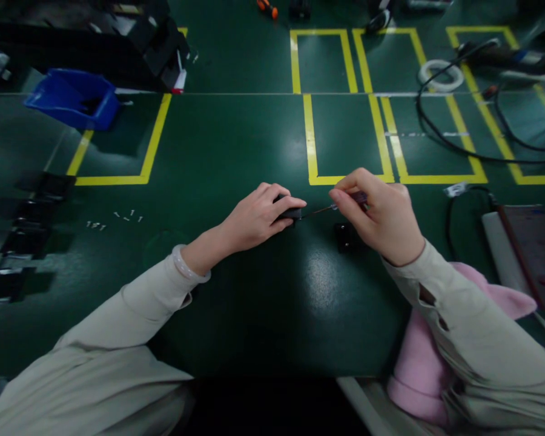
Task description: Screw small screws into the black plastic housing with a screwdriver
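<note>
My left hand (266,212) is closed around a small black block-shaped part (291,213), holding it against the green table top. Between the thumb and fingers of my right hand (376,209) is the handle of a thin screwdriver (360,197). Its shaft points left, and the tip meets or nearly meets the right end of the black part. Another small black piece (344,235) lies just below my right hand. Several loose screws (95,225) are scattered on the table to the left of my left hand.
Black parts (25,236) stand in a row at the left edge. A blue bin (75,97) sits at the upper left. Black cable (436,130) and a white ring (440,75) lie upper right. A phone-like device (533,248) and pink cloth (424,363) are on the right.
</note>
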Tool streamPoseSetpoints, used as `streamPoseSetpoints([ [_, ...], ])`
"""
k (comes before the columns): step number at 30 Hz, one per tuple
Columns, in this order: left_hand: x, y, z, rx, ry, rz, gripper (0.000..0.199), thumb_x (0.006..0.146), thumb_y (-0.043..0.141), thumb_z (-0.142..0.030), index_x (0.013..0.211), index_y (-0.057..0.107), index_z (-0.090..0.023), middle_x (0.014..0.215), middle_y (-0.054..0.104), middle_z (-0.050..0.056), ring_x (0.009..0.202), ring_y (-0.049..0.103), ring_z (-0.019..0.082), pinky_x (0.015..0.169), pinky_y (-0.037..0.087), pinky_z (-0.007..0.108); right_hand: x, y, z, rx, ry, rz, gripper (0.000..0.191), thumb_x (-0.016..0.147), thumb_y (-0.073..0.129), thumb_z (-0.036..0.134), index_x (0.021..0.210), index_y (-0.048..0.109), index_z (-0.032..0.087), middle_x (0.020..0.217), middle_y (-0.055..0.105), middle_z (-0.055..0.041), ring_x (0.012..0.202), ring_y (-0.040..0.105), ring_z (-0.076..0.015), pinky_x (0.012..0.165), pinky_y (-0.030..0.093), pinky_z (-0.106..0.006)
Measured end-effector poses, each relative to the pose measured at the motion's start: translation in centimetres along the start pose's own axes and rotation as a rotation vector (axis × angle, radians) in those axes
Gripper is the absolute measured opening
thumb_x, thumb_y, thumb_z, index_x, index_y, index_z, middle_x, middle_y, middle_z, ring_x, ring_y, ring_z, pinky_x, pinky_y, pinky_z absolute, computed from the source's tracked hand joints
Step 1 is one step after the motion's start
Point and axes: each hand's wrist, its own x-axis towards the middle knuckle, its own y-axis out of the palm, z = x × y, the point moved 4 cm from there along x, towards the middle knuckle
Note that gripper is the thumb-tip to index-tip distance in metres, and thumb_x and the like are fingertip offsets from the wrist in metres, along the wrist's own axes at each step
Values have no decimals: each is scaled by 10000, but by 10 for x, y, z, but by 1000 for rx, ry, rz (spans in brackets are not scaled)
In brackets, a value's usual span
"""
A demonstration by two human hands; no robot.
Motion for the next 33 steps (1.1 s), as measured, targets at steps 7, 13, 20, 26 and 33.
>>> streamPoseSetpoints([
  [7, 0, 2, 1, -38, -56, -34, 361, 971, 567, -292, 1324, 530, -228, 1207, 559, 100, 1088, 525, 249, 926, 488, 405, 1, 6, -9, 148, 60, 6, 117, 925, 528, 263, 946, 608, 181, 725, 588, 22, 585, 547, -85, 563, 424, -219],
  [13, 1, 7, -4, -6, -126, -108, 346, 945, 631, -346, 1267, 569, -235, 1175, 568, 84, 1051, 541, 239, 876, 492, 375, 4, 6, -10, 180, 123, 14, 241, 958, 536, 375, 819, 602, 189, 573, 529, 54, 503, 487, -77, 560, 379, -240],
  [20, 2, 9, -5, -4, -139, -158, 305, 945, 637, -347, 1224, 591, -233, 1132, 570, 72, 1024, 547, 227, 867, 494, 365, 1, 10, -9, 246, 193, -5, 129, 954, 500, 256, 1034, 570, 185, 663, 539, 55, 534, 520, -84, 581, 413, -254],
  [26, 3, 8, -3, -26, -136, -154, 307, 950, 629, -372, 1225, 592, -241, 1138, 568, 75, 1031, 546, 229, 878, 497, 378, -7, 14, -14, 325, 244, -78, 167, 971, 506, 368, 894, 525, 220, 646, 523, 51, 529, 496, -88, 538, 388, -255],
  [33, 4, 8, -1, -56, -148, -155, 302, 938, 641, -358, 1214, 594, -246, 1175, 568, 73, 1066, 548, 238, 905, 501, 397, -14, 22, -21, 439, 237, -82, 136, 972, 489, 364, 970, 505, 229, 633, 527, 70, 452, 499, -78, 486, 395, -248],
])
